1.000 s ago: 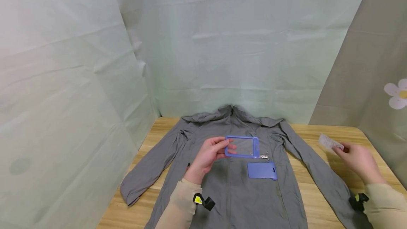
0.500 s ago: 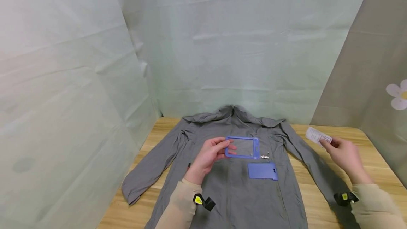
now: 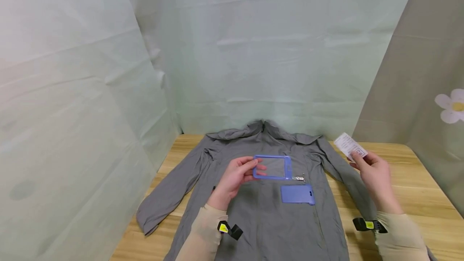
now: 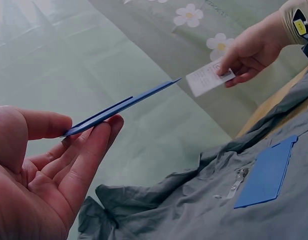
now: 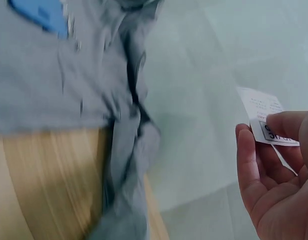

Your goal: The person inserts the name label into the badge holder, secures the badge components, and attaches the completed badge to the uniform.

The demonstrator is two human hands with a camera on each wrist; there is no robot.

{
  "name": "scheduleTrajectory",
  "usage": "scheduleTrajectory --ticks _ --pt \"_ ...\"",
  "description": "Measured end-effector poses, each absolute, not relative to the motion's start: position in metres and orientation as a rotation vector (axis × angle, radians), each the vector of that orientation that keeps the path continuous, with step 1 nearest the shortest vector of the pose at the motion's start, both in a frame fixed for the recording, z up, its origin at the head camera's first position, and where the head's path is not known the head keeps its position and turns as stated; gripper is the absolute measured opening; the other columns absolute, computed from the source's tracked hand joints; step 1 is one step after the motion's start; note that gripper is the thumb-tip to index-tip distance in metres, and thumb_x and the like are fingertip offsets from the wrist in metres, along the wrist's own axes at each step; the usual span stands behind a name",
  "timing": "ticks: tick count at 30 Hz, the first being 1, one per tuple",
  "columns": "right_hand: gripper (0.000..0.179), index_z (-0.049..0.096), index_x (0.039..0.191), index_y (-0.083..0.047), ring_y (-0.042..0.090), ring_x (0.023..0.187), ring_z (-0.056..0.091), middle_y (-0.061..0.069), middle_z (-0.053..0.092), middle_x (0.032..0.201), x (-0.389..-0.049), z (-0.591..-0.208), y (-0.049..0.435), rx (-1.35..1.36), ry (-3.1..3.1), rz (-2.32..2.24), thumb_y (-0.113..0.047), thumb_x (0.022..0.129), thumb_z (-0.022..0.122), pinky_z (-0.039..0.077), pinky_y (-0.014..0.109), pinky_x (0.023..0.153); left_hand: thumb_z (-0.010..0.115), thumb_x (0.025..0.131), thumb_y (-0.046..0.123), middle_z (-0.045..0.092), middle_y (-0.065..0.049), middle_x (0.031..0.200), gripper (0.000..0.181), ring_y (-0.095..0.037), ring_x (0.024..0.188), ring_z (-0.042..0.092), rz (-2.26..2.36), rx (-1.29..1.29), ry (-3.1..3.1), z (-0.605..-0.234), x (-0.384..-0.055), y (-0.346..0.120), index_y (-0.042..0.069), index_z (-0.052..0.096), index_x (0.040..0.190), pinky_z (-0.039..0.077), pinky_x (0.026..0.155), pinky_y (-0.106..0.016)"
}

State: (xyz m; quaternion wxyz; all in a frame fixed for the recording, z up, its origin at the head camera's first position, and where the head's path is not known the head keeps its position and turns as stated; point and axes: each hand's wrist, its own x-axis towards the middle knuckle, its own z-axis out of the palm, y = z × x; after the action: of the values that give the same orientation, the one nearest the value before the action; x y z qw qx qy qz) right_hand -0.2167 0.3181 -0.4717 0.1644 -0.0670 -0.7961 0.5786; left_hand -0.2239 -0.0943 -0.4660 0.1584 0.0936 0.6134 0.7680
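L hand (image 3: 233, 176) pinches frame (image 3: 288, 167) by one end, btwn thumb & fingers; R hand (image 3: 375, 174) pinches card (image 3: 349, 145) likewise, most jutting past fingertips.

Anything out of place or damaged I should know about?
I see no spill or damage. One oddity: the blue frame in the left hand is apart from the matching-coloured blue panel on the gray jacket, perhaps deliberately.

Fine print (image 3: 344, 141) on the white card (image 3: 350, 146) is illegibly small, and the head view's bottom edge crops the jacket (image 3: 272, 220).
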Motion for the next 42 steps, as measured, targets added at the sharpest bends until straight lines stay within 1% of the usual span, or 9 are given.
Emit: scheduleTrajectory --ticks 6,9,12,17,23,29,36,39,42 --pt "0.038 0.064 0.127 0.017 0.000 0.081 0.073 -0.014 0.074 0.095 -0.213 -0.463 0.293 -0.125 -2.116 1.837 -0.013 0.105 0.071 0.060 0.017 0.074 0.066 0.108 0.020 0.080 -0.014 0.110 0.038 -0.014 0.093 0.078 2.186 0.272 1.764 -0.466 -0.224 -0.094 -0.009 0.067 0.134 0.064 0.088 -0.035" --pt "0.030 0.067 0.124 0.012 0.000 0.083 0.072 -0.014 0.074 0.094 -0.212 -0.457 0.284 -0.077 -2.076 1.881 -0.009 0.103 0.073 0.060 0.017 0.074 0.066 0.108 0.020 0.080 -0.014 0.110 0.039 -0.014 0.093 0.078 2.181 0.277 1.769 -0.466 -0.224 -0.094 -0.009 0.067 0.134 0.064 0.088 -0.034" --pt "0.030 0.067 0.125 0.009 -0.001 0.084 0.070 -0.017 0.074 0.093 -0.212 -0.452 0.277 -0.060 -2.078 1.870 -0.007 0.101 0.075 0.060 0.017 0.074 0.067 0.108 0.021 0.080 -0.013 0.110 0.039 -0.014 0.093 0.078 2.178 0.281 1.771 -0.467 -0.224 -0.094 -0.009 0.067 0.134 0.064 0.087 -0.034" --pt "0.031 0.065 0.123 0.012 0.000 0.082 0.070 -0.013 0.075 0.090 -0.211 -0.444 0.267 -0.076 -2.033 1.924 -0.003 0.098 0.078 0.061 0.018 0.072 0.067 0.108 0.020 0.080 -0.013 0.109 0.039 -0.014 0.093 0.079 2.180 0.278 1.765 -0.465 -0.223 -0.094 -0.008 0.067 0.134 0.064 0.087 -0.033" --pt "0.032 0.066 0.122 0.015 0.002 0.080 0.070 -0.012 0.074 0.090 -0.209 -0.440 0.259 -0.053 -2.101 1.888 -0.006 0.100 0.077 0.061 0.018 0.070 0.067 0.108 0.021 0.080 -0.014 0.110 0.039 -0.014 0.093 0.078 2.182 0.285 1.766 -0.465 -0.224 -0.094 -0.009 0.067 0.134 0.064 0.087 -0.033" --pt "0.029 0.072 0.118 0.008 0.006 0.077 0.070 -0.008 0.076 0.091 -0.203 -0.440 0.251 -0.018 -2.155 1.890 -0.013 0.099 0.080 0.060 0.020 0.067 0.066 0.108 0.020 0.080 -0.012 0.109 0.039 -0.014 0.093 0.078 2.187 0.286 1.770 -0.466 -0.224 -0.094 -0.009 0.067 0.134 0.064 0.086 -0.033" --pt "0.013 0.079 0.110 -0.006 0.008 0.070 0.067 -0.005 0.074 0.086 -0.195 -0.439 0.241 0.043 -2.141 1.991 -0.012 0.099 0.080 0.058 0.020 0.063 0.065 0.108 0.018 0.080 -0.012 0.111 0.041 -0.014 0.094 0.078 2.188 0.291 1.779 -0.466 -0.224 -0.094 -0.011 0.063 0.138 0.064 0.086 -0.033" --pt "0.016 0.078 0.112 -0.003 0.007 0.069 0.066 -0.005 0.074 0.086 -0.193 -0.440 0.237 0.051 -2.157 1.991 -0.010 0.099 0.080 0.058 0.020 0.063 0.066 0.108 0.018 0.080 -0.013 0.112 0.045 -0.014 0.095 0.078 2.184 0.303 1.784 -0.466 -0.224 -0.094 -0.013 0.061 0.140 0.064 0.087 -0.033" --pt "0.026 0.073 0.120 0.006 0.009 0.070 0.068 -0.006 0.075 0.088 -0.190 -0.439 0.233 0.065 -2.213 1.948 -0.009 0.099 0.079 0.059 0.022 0.064 0.067 0.107 0.019 0.079 -0.014 0.113 0.045 -0.014 0.096 0.078 2.183 0.308 1.784 -0.466 -0.223 -0.094 -0.012 0.061 0.139 0.064 0.088 -0.034"
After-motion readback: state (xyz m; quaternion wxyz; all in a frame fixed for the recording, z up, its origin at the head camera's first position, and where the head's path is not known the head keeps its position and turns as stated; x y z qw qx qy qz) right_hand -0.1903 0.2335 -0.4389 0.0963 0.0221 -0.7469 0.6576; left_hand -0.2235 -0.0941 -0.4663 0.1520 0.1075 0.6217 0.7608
